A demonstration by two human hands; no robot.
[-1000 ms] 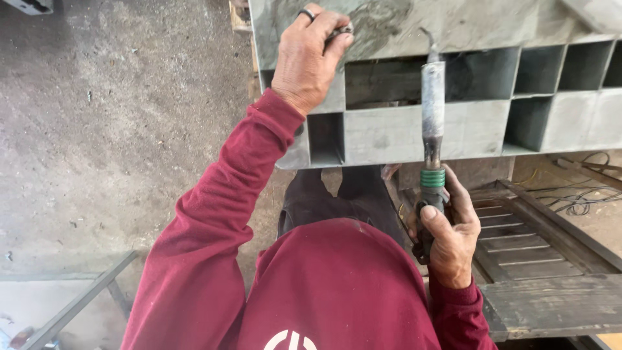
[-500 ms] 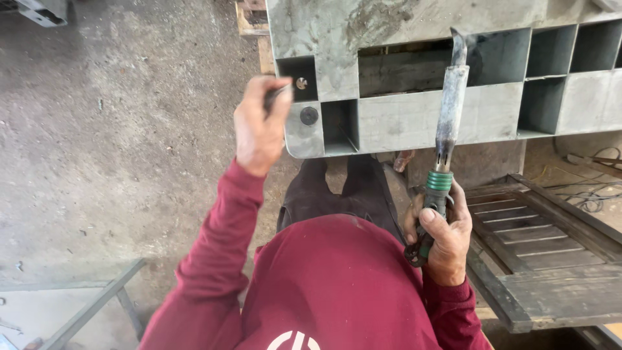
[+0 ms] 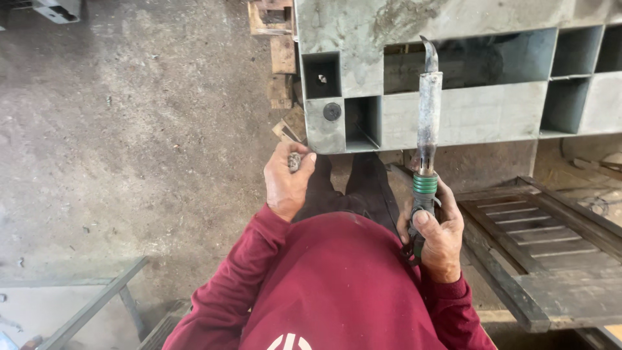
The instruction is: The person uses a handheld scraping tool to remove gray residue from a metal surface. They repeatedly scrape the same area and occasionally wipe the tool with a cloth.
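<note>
I look down over my dark red sweatshirt at a grey metal frame [image 3: 453,110] with square openings. My right hand [image 3: 435,236] grips the dark handle of a welding torch [image 3: 427,123]; its long grey barrel with green rings points up, and the curved tip lies over a wide opening in the frame. My left hand [image 3: 287,180] is drawn back near my waist, below the frame's lower left corner, its fingers closed around a small grey piece [image 3: 295,161].
Bare concrete floor [image 3: 129,142] spreads to the left. Wooden blocks [image 3: 278,39] lie beside the frame's left edge. A dark louvred metal panel [image 3: 538,246] lies at the lower right, and a thin metal frame [image 3: 91,311] at the lower left.
My left hand has come off the frame's top edge and dropped to my waist, now closed on a small piece. The torch stays upright in my right hand.
</note>
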